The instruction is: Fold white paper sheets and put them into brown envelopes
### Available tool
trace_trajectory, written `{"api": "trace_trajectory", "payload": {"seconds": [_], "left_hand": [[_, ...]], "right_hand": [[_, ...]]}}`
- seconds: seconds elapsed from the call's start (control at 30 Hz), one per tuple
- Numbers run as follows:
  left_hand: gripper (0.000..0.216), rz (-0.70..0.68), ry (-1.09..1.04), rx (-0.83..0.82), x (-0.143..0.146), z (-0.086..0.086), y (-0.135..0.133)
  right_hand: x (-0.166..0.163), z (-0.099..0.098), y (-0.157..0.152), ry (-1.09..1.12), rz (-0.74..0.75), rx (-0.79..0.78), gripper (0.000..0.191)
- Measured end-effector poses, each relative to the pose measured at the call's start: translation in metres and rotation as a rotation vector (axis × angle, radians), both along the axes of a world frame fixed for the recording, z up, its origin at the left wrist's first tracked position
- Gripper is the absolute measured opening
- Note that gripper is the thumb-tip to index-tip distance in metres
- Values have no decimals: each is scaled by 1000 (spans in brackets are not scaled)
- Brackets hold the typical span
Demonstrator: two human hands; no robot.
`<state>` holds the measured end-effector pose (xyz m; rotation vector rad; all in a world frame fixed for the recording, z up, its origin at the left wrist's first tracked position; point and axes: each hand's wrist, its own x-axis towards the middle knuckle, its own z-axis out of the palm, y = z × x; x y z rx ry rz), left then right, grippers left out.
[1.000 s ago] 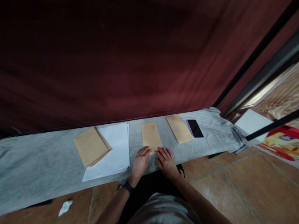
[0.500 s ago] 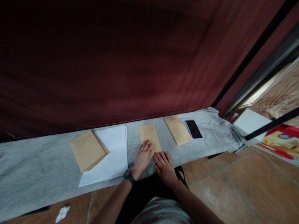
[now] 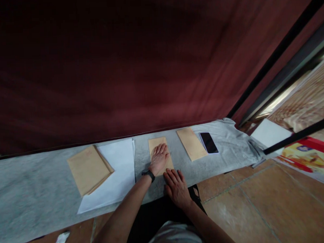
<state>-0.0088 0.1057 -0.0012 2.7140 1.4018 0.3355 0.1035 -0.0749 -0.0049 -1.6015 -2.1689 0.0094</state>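
On desk (image 3: pixel 34 189) centre, close to near edge: envelope (image 3: pixel 154 143), tan, lying flat on grey cover, long side pointing away from body. Pressed onto its nearer half, palm down: left hand (image 3: pixel 159 157), opened flat, fingers straight and close together, gripping nothing. Around that wrist: black band (image 3: pixel 148 174). Just below and to right, at desk's near edge: right hand (image 3: pixel 176 186), likewise flat and wide, fingers slightly spread, holding nothing, fingertips at envelope's near right corner; contact there not discernible. To left of envelope, near but apart: white sheets (image 3: pixel 121 162), with skewed stack (image 3: pixel 86 168) of tan envelopes on their left part. To right, apart: second envelope (image 3: pixel 191 143), flat, angled. Just beside its right edge: phone (image 3: pixel 208 142), screen dark, face up. Behind desk: dark red curtain (image 3: pixel 123 66). On tiled floor (image 3: pixel 260 203), lower left: white scrap (image 3: pixel 59 240).
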Motion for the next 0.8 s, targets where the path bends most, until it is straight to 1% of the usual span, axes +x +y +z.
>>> {"api": "trace_trajectory", "payload": {"seconds": [0.13,0.23,0.47,0.6,0.73,0.8], "left_hand": [[53,-2,0,8,3,0,6],[54,-5,-10,21,2,-2,4],[56,-59,-14,-2,-9,-7,-19],[54,-90,-49,-15,-23,-6,-45],[51,-146,-68,-35,-49,-10,-88],[50,-159,-80,-11,-65,-14,-110]], "right_hand": [[-1,1,0,-5,3,-15,55],[-1,2,0,-11,-5,-16,55],[-2,-1,1,12,-9,-3,56],[-3,-7,1,38,-30,6,52],[-4,-10,1,45,-23,11,51],[-4,-11,1,49,-17,17,52]]}}
